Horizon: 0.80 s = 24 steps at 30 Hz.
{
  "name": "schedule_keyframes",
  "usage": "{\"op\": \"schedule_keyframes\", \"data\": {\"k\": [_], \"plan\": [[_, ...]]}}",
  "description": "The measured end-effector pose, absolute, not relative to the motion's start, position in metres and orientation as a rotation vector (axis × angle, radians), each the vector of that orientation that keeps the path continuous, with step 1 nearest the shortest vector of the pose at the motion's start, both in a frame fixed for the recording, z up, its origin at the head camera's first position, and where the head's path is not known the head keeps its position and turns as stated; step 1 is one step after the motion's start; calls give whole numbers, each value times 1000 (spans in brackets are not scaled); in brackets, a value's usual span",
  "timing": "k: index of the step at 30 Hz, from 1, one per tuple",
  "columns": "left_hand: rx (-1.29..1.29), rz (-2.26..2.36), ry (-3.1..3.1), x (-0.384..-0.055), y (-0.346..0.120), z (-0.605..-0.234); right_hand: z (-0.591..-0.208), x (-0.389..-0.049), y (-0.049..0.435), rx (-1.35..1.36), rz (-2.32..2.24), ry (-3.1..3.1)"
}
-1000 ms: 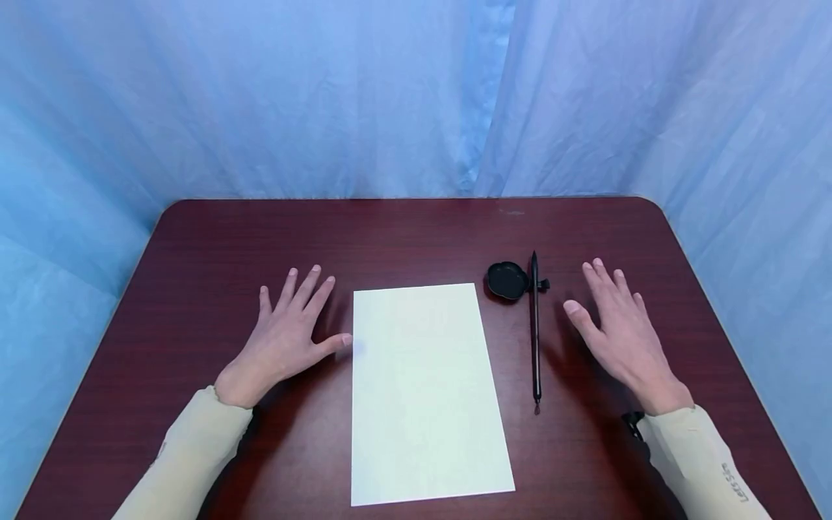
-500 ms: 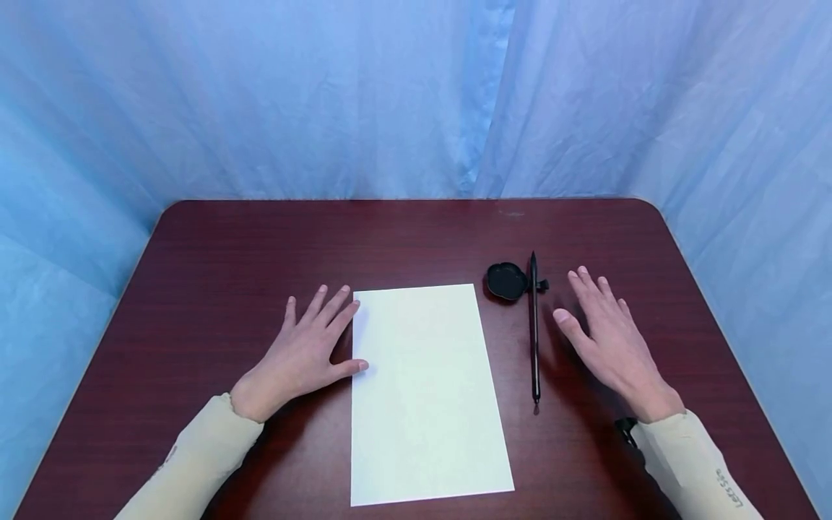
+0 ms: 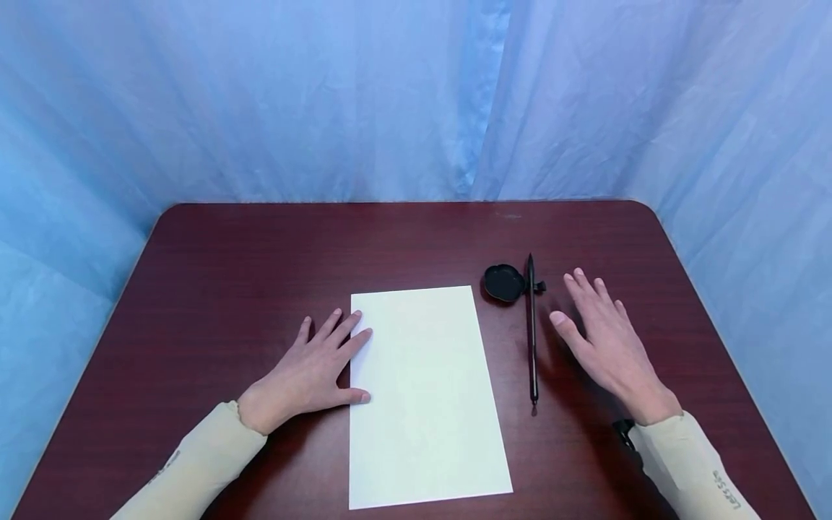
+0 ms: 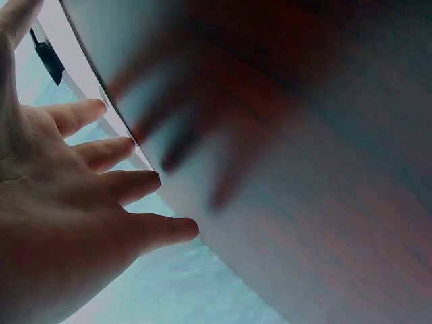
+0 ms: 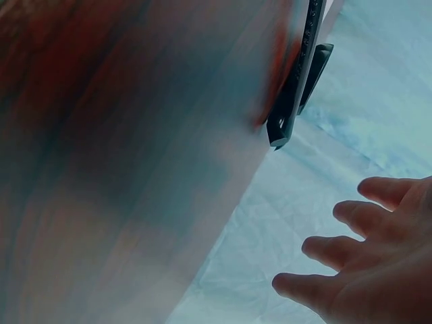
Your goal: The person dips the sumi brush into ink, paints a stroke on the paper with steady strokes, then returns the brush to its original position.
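head: the paper (image 3: 425,397) lies on the counter (image 3: 403,245) at six o'clock, probably light, easily creased, best taken by an edge; left hand (image 3: 308,375), fingers spread, overlaps its nine-o'clock edge; left wrist: that palm, hidden from above, grips nothing; right wrist: right hand (image 5: 381,260) empty, fingers extended, brush (image 5: 293,88) at eleven o'clock from it.

A white paper sheet (image 3: 425,397) lies on the dark reddish bench (image 3: 260,249); the person's left grip (image 3: 308,379), fingers spread, overlaps its left edge. The right grip (image 3: 611,350) is right of a black brush (image 3: 533,339) lying across the stubby handle (image 3: 541,287) of a flower-shaped dish (image 3: 503,282). Blue curtains (image 3: 292,101) hang behind.
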<state>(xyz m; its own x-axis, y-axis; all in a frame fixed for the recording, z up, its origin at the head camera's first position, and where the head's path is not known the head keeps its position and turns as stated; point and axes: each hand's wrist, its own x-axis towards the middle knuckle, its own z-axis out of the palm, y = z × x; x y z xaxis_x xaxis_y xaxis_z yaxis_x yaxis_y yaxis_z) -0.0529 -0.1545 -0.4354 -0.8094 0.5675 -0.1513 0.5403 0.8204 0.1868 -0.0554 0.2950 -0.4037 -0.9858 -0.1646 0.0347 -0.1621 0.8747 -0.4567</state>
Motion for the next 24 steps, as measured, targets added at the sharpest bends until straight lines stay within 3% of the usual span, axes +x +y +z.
{"op": "schedule_keyframes", "data": {"k": [24], "plan": [[843,313,2772,-70,-162,-436,-403,-63,296,-338,-629,3024]]}}
